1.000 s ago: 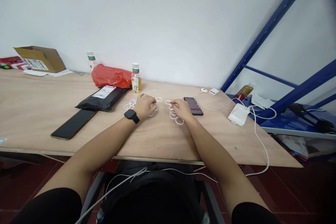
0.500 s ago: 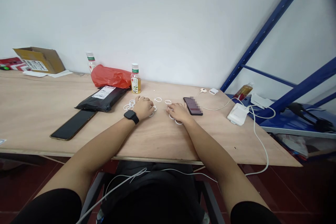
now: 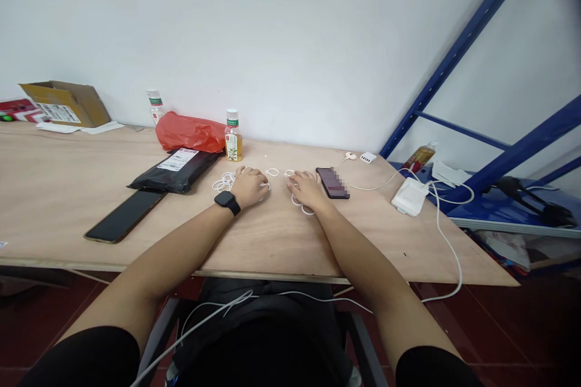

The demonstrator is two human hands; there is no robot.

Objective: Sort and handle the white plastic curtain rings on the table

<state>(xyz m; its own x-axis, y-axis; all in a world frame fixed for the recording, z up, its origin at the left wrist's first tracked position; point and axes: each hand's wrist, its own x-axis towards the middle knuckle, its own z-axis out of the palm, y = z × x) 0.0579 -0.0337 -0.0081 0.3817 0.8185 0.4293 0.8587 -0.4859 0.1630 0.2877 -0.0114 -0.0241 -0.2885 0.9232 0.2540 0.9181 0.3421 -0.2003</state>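
My left hand (image 3: 249, 186) lies palm down on the plywood table (image 3: 59, 181), with a black smartwatch (image 3: 227, 202) on its wrist. Small white rubber rings (image 3: 223, 182) are heaped beside its fingers, and one ring (image 3: 272, 172) lies just beyond them. My right hand (image 3: 307, 189) rests on more white rings (image 3: 299, 201), partly hiding them. Its fingertips reach a ring (image 3: 289, 173), and a smartphone (image 3: 333, 182) lies right next to it. I cannot tell whether either hand grips a ring.
A black parcel (image 3: 175, 168) and a dark phone (image 3: 123, 215) lie left of my hands. A red plastic bag (image 3: 184, 132), several bottles and a cardboard box (image 3: 66, 104) stand behind. To the right are a white charger (image 3: 410, 196), its cables and a blue metal rack (image 3: 458, 60).
My right hand has slid toward my left hand and now covers more of the rings. The whole view has shifted slightly, with the table appearing a little further left.
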